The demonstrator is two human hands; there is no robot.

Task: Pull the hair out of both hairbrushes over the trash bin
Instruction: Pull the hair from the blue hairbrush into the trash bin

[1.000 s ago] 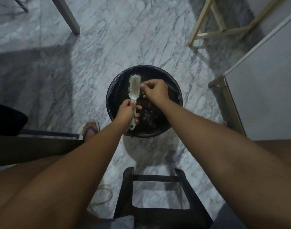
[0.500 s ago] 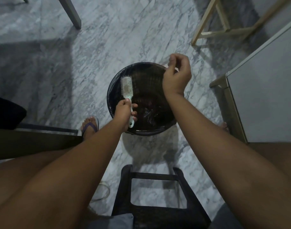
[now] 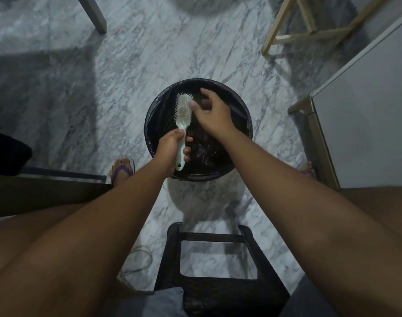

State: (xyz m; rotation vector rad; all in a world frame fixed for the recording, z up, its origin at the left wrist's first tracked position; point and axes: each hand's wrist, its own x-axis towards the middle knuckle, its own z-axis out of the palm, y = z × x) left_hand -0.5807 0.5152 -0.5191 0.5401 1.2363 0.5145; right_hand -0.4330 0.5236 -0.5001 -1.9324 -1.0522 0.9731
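Centre frame: left hand (image 3: 170, 145) gripped the pale green plastic hairbrush (image 3: 183, 110) by its handle over the round black lined trash bin (image 3: 148, 129). Right hand (image 3: 215, 117) at brush head, fingers blurred, couldn't tell if pinching. Hair visible in bristles, so likely mid-pull. Next: pinch clump, lift clear, drop in bin.

right hand (image 3: 215, 116) fingertips motion-blurred at hairbrush (image 3: 183, 113) head, can't tell if they pinch anything; handle's middle hidden inside left hand (image 3: 170, 147); right foot (image 3: 306, 168) mostly behind forearm (image 3: 287, 179).
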